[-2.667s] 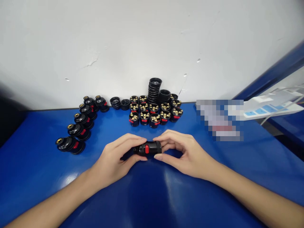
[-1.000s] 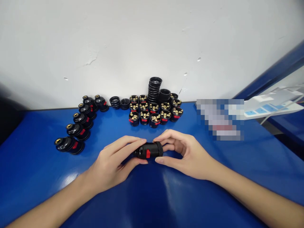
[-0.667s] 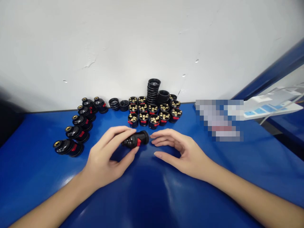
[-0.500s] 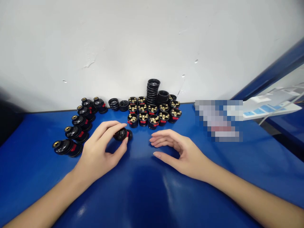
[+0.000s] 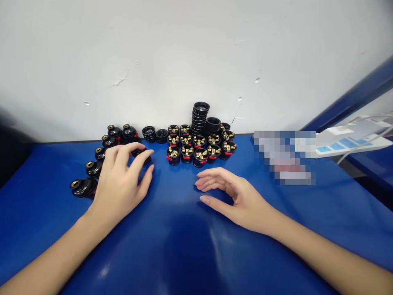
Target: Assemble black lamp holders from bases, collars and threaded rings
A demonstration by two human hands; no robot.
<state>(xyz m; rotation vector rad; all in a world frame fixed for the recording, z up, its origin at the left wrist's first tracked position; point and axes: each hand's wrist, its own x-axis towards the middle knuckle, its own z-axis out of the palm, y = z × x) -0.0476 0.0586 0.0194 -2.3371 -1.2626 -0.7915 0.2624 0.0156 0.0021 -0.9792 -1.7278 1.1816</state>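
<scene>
My left hand (image 5: 125,176) is curled around a glossy black lamp holder (image 5: 145,158), thumb and fingertips at its sides. The hand covers much of this piece. Behind and left of the hand stand several assembled lamp holders with brass-threaded domed tops, such as the front one (image 5: 82,187); some are partly hidden by my fingers. My right hand (image 5: 227,194) hovers low over the table, holding nothing, its thumb apart from the curved fingers. Nearest it are rows of open black socket bodies (image 5: 200,157) with brass contacts and red switches.
A tall stack of black rings (image 5: 199,119) rises at the back beside a shorter black ring (image 5: 213,124). Two low ring pieces (image 5: 149,134) stand further left. A white wall (image 5: 172,61) borders the blue table (image 5: 184,246). At right are a pixelated item (image 5: 285,159) and a white power strip (image 5: 353,143).
My left hand has moved left and away from me, carrying the lamp holder toward the standing group. My right hand stays nearly where it was. The view has shifted slightly.
</scene>
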